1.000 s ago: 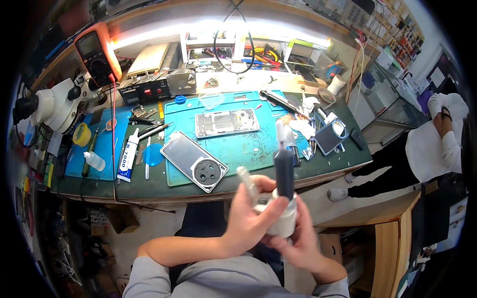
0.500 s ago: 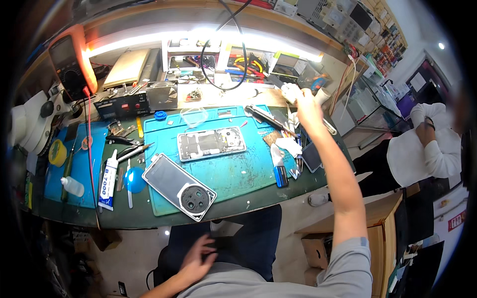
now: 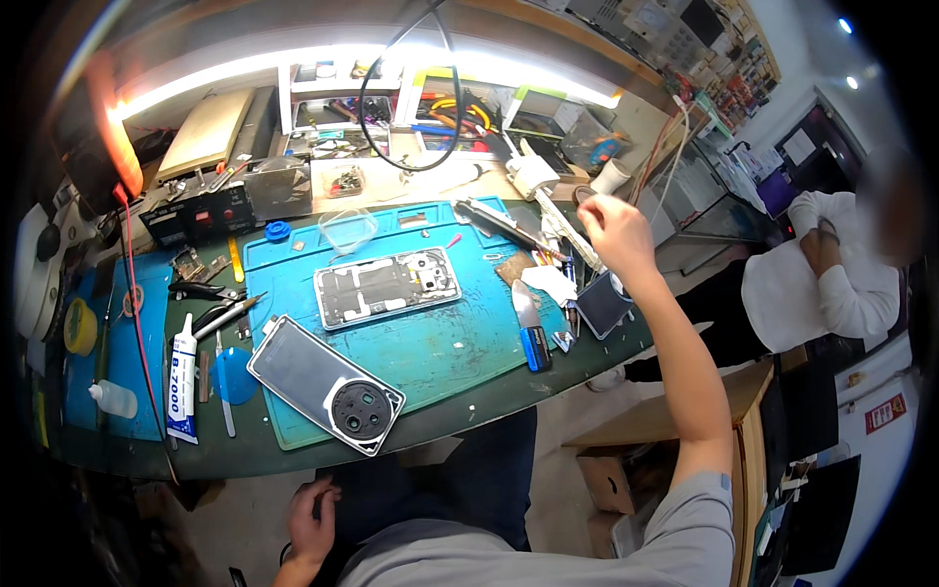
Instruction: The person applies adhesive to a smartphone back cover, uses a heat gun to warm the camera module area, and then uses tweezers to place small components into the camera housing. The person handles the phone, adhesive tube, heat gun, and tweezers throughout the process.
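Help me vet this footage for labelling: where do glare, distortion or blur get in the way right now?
In the head view, the light strip glares white; also in the head view, the front edge of the bench bows and the multimeter, upper left, looks smeared; again in the head view, the opened phone is fairly crisp.

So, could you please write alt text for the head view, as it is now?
A person's right hand is held over the right side of a workbench; the left hand is near the lap. An opened phone lies on a blue mat, with a phone cover closer to the person.
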Action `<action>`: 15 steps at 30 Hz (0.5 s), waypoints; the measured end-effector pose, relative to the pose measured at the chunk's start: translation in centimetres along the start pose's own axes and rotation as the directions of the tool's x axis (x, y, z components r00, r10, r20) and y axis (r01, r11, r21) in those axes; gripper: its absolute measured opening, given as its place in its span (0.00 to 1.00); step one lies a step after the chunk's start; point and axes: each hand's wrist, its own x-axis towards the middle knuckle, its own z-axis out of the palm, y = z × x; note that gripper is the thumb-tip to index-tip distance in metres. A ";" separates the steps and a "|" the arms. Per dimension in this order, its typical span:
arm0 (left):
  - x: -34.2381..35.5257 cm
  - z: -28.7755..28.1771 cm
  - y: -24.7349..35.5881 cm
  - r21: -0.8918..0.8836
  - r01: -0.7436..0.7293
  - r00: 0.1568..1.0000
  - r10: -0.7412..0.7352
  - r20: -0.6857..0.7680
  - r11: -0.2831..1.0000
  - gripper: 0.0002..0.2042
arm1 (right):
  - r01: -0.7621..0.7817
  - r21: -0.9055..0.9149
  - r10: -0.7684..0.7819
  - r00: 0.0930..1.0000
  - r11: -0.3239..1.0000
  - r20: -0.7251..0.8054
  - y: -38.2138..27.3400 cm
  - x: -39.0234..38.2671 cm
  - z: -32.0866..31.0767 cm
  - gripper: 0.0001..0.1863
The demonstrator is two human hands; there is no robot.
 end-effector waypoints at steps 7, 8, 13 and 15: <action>0.2 2.6 1.7 -0.106 0.041 0.999 -0.038 0.033 0.994 0.14 | -0.313 -0.148 0.346 0.851 0.938 0.394 1.2 -4.1 -0.3 0.16; 0.1 2.8 1.9 -0.085 0.023 0.998 -0.019 0.055 0.996 0.15 | -0.319 -0.154 0.354 0.846 0.935 0.398 1.1 -3.9 0.1 0.15; -1.3 3.0 2.2 -0.098 0.067 0.996 -0.060 0.070 0.993 0.19 | -0.296 -0.161 0.336 0.866 0.942 0.371 1.3 -2.6 1.9 0.14; -1.8 2.9 2.1 -0.104 0.077 0.996 -0.072 0.058 0.992 0.20 | -0.294 -0.196 0.346 0.878 0.935 0.331 0.8 -2.0 2.1 0.14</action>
